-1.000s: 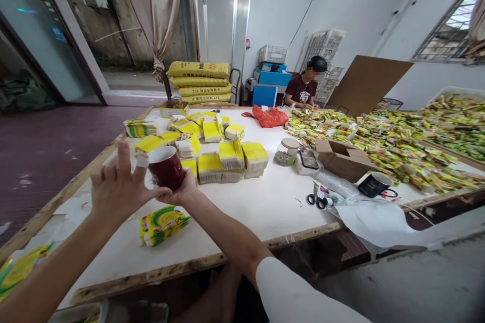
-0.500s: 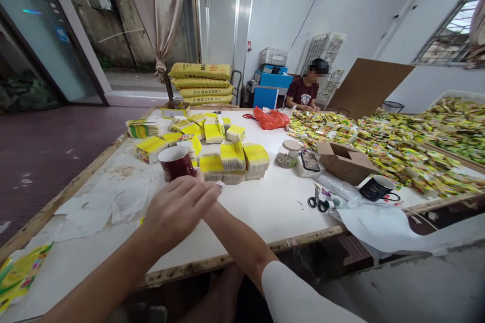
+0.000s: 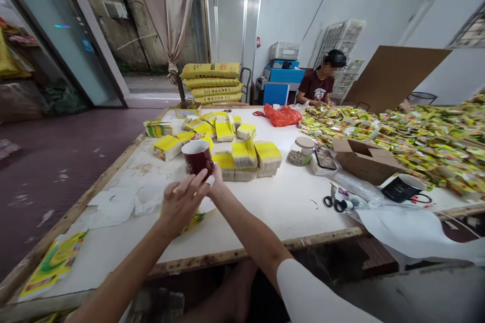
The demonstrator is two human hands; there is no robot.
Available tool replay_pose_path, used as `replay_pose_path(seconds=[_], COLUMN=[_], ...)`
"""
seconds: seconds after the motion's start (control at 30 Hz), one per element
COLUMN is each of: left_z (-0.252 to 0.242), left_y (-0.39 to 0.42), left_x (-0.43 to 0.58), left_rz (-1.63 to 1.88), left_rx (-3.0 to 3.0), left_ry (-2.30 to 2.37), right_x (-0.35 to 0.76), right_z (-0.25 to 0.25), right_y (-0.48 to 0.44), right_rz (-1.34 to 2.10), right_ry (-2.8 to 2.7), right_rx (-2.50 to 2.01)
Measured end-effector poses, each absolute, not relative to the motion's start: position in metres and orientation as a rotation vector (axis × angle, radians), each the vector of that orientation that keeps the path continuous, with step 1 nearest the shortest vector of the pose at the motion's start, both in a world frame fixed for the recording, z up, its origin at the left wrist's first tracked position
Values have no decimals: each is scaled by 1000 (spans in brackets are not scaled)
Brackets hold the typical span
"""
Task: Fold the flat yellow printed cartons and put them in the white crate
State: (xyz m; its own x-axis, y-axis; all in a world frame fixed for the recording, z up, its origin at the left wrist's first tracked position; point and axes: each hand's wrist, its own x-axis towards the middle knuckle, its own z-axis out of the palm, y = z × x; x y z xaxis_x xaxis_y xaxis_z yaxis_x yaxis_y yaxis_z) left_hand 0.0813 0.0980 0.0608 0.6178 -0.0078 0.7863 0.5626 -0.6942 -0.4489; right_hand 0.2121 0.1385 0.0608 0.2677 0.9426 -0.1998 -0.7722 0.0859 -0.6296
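Note:
A dark red mug [image 3: 196, 157] is held upright above the table, its light inside showing at the top. My right hand [image 3: 216, 180] closes on it at its right side, where the handle would be; the fingers are partly hidden. My left hand [image 3: 185, 201] has its fingers curled against the mug's lower front, overlapping the right hand. A small white piece [image 3: 210, 180] shows at the left fingertips; I cannot make out what it is. Below the left hand lie yellow-green packets [image 3: 195, 221]. Just behind the mug stand stacks of yellow packets [image 3: 244, 154].
On the white table [image 3: 265, 212] are a lidded jar [image 3: 300, 151], a phone [image 3: 325, 159], scissors [image 3: 334, 204], a cardboard box [image 3: 366, 161] and a black mug [image 3: 402, 187]. A red bag [image 3: 282, 115] lies farther back. A co-worker [image 3: 321, 81] sits behind heaped packets [image 3: 435, 136].
My left hand has drawn back from across the right wrist to the mug's lower front. The mug stays in my right hand. The view has turned slightly left.

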Motion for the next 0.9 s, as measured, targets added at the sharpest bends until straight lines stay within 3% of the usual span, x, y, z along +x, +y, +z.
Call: replay_pose_path(seconds=[0.2, 0.47, 0.9], left_z=[58, 59, 22], left_y=[113, 123, 160], left_x=[75, 77, 54], left_rz=[-1055, -1037, -1611], left_rx=[-2238, -2337, -2882], left_ry=[-451, -543, -1797], right_x=[215, 220, 206], right_z=[58, 61, 47], right_y=[142, 134, 143], right_rz=[1601, 1738, 1863], right_ry=[-49, 62, -15], right_rx=[-536, -401, -392])
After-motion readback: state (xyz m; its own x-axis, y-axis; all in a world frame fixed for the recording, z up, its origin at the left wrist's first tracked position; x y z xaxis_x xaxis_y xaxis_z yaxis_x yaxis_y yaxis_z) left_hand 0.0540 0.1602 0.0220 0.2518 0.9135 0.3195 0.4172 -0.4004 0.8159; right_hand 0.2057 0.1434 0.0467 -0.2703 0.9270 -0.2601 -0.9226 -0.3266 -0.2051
